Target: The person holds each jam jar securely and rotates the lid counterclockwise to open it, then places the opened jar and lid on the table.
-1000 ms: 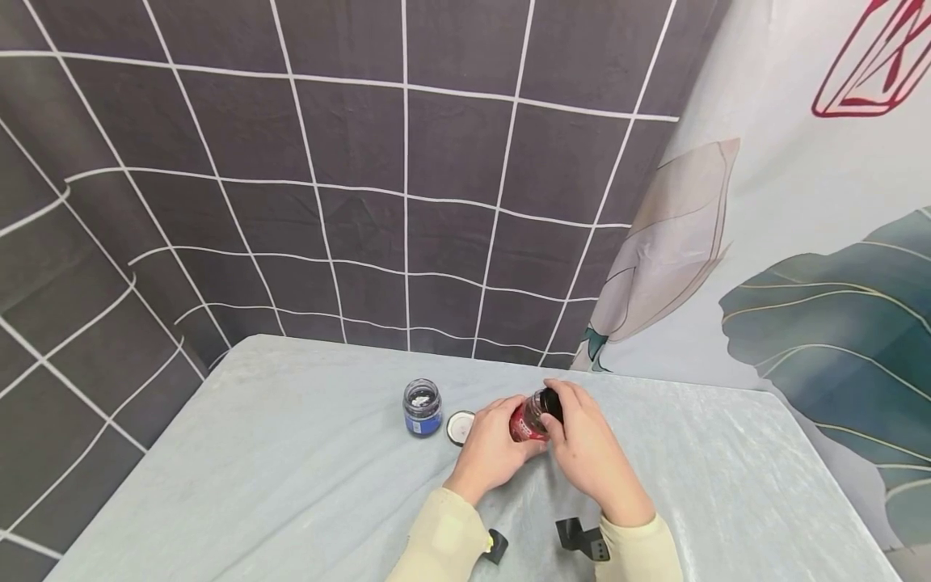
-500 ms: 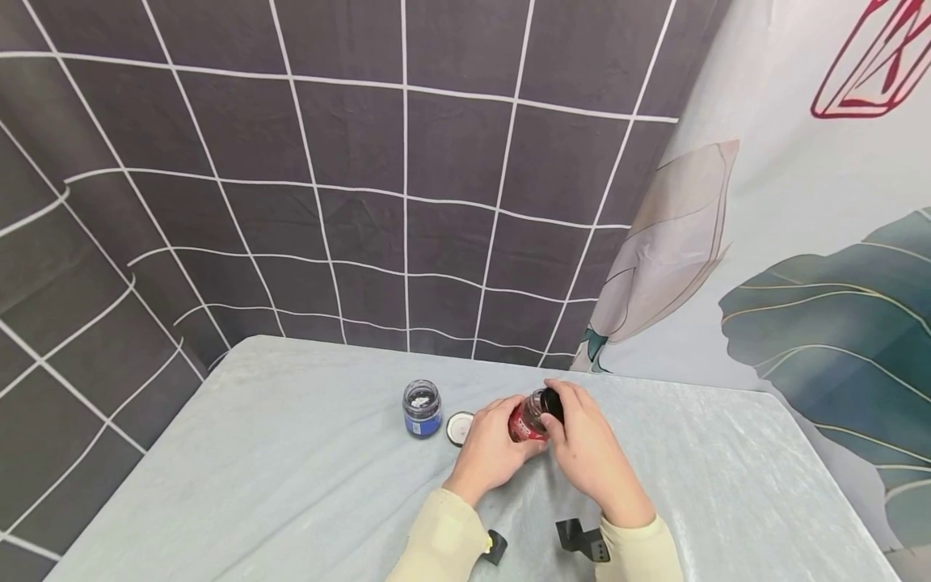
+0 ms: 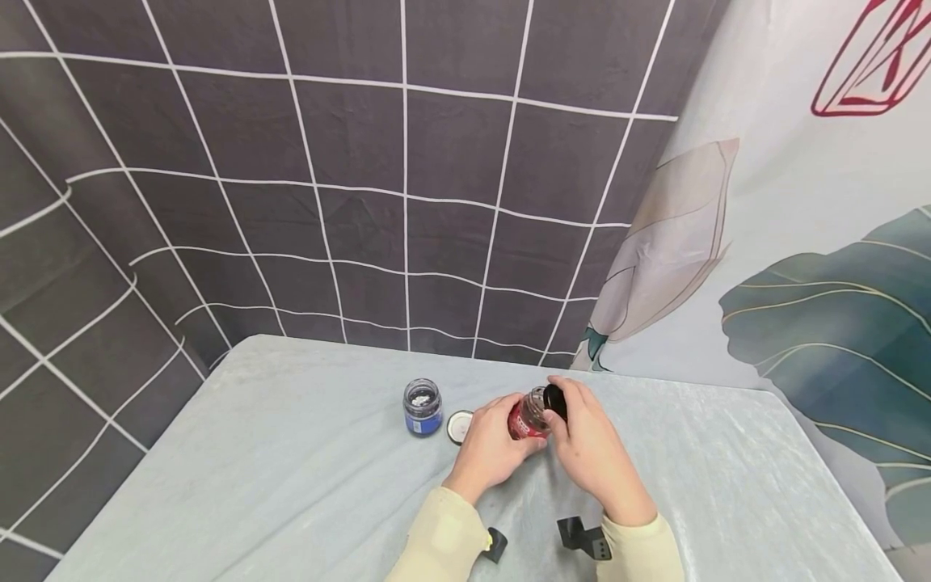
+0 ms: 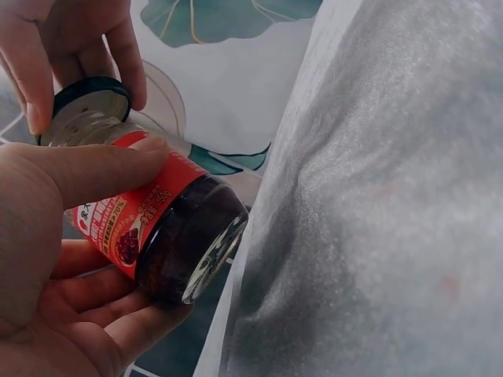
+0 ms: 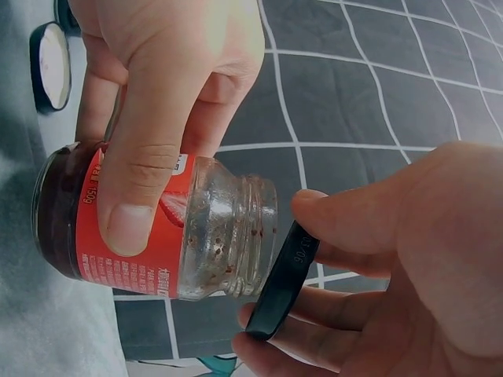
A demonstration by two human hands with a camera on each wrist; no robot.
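My left hand [image 3: 489, 444] grips a glass jar [image 5: 216, 228] with a red label and dark contents low inside. Thumb and fingers wrap its label from either side. With my right hand [image 3: 592, 453], I pinch a black lid [image 5: 284, 281] by its rim. The lid stands tilted at the jar's mouth, with a gap at one side in the right wrist view; whether its other edge touches the glass, I cannot tell. Pale lining shows inside the lid in the left wrist view. Dark smears cling to the bare glass near the neck.
An uncapped jar with a blue label [image 3: 423, 422] stands upright to the left on the pale cloth-covered table [image 3: 291, 469]. Beside it lies another lid [image 3: 459, 427], white inside facing up, partly behind my left hand. A dark grid-patterned curtain [image 3: 465, 162] hangs behind the table.
The right hand has shifted slightly right with the black lid, and more of the jar's mouth shows. The left hand and jar have hardly moved.
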